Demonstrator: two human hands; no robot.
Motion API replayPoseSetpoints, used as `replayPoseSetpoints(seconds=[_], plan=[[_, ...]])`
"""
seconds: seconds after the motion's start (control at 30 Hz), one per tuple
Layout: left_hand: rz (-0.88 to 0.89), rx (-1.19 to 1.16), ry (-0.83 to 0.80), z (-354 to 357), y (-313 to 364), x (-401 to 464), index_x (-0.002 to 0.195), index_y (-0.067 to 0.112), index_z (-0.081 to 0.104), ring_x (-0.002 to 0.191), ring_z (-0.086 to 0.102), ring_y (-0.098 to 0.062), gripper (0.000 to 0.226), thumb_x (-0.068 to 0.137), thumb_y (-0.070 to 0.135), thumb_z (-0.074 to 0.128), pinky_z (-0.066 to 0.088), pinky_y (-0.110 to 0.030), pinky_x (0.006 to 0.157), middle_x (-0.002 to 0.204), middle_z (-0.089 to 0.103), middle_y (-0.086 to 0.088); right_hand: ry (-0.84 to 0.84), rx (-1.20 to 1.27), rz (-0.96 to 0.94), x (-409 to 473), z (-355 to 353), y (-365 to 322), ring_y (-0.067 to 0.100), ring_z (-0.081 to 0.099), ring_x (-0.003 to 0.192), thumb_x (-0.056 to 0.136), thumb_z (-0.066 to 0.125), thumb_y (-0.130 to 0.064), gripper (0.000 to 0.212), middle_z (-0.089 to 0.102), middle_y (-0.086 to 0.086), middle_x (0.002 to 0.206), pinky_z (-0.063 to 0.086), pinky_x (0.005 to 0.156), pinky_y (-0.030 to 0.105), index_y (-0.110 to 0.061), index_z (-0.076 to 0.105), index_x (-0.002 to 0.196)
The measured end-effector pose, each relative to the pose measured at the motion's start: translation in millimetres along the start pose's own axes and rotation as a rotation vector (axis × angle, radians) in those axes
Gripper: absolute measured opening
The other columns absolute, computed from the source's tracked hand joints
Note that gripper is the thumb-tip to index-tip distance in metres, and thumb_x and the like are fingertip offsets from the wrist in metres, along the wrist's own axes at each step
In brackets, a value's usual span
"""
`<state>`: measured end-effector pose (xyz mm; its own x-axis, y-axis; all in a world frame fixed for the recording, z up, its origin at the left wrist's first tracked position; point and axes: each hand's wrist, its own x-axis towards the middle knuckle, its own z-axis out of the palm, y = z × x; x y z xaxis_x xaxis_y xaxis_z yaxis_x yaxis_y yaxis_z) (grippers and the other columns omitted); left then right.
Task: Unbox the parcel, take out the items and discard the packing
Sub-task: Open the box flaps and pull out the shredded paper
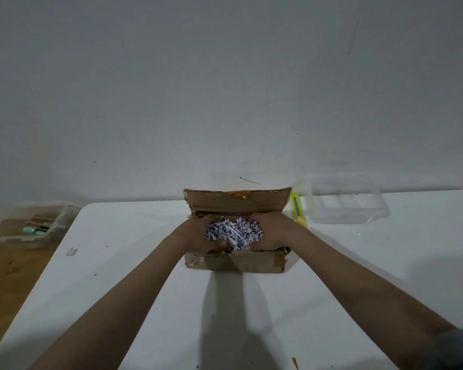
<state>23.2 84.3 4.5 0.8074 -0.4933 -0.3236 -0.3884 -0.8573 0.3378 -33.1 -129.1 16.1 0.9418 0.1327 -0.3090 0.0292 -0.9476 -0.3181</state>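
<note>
Cardboard box (pixel 235 261) sits open mid-tabletop (pixel 118 263); our left hand (pixel 198 233) and right hand (pixel 271 232) curl their fingers around shredded paper (pixel 233 232) inside it. We judge packing removal underway; next, lift it clear toward the clear bin (pixel 348 201) at two o'clock.

We have the box (pixel 235 260) at the middle of the bench (pixel 118 263), its flap (pixel 237 200) standing up at the far side. Our left hand (pixel 198 233) and right hand (pixel 271 232) cup the shreds (pixel 234 232) between them, over the box. A knife (pixel 297 209) lies just right of the box, a tub (pixel 348 200) further right. Left of the bench, a bin (pixel 28 222) sits on the floor (pixel 8 265).
</note>
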Motion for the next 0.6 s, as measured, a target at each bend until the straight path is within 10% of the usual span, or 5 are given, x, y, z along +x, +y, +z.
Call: replayPoseSetpoints(seconds=[0.2,0.37,0.6], plan=[[0.107,-0.097,0.004,-1,-8,-2,0.136,0.037,0.030,0.127,0.042,-0.025,0.076,0.073,0.065,0.061,0.041,-0.040,0.101,0.140,0.043,-0.005,0.053,0.223,-0.014,-4,-7,12,0.016,0.054,0.116,0.072,0.070,-0.059,0.071,0.056,-0.003,0.133,0.044,0.090,0.028,-0.023,0.053,0.131],[0.204,-0.186,0.214,8,-11,-16,0.140,0.033,0.035,0.124,0.043,-0.021,0.079,0.073,0.049,0.073,0.040,-0.029,0.101,0.139,0.033,-0.007,0.287,0.396,-0.025,-17,2,13,0.011,0.058,0.070,0.065,0.080,-0.051,0.061,0.058,-0.010,0.075,0.048,0.062,0.030,-0.023,0.062,0.117],[0.202,-0.148,0.343,14,-14,-14,0.147,0.015,0.027,0.125,0.041,-0.031,0.108,0.062,0.069,0.067,0.034,-0.032,0.108,0.135,0.026,-0.016,0.562,0.322,-0.168,-16,19,19,0.014,0.051,0.108,0.065,0.078,-0.056,0.072,0.053,-0.003,0.121,0.047,0.085,0.025,-0.023,0.057,0.126]])
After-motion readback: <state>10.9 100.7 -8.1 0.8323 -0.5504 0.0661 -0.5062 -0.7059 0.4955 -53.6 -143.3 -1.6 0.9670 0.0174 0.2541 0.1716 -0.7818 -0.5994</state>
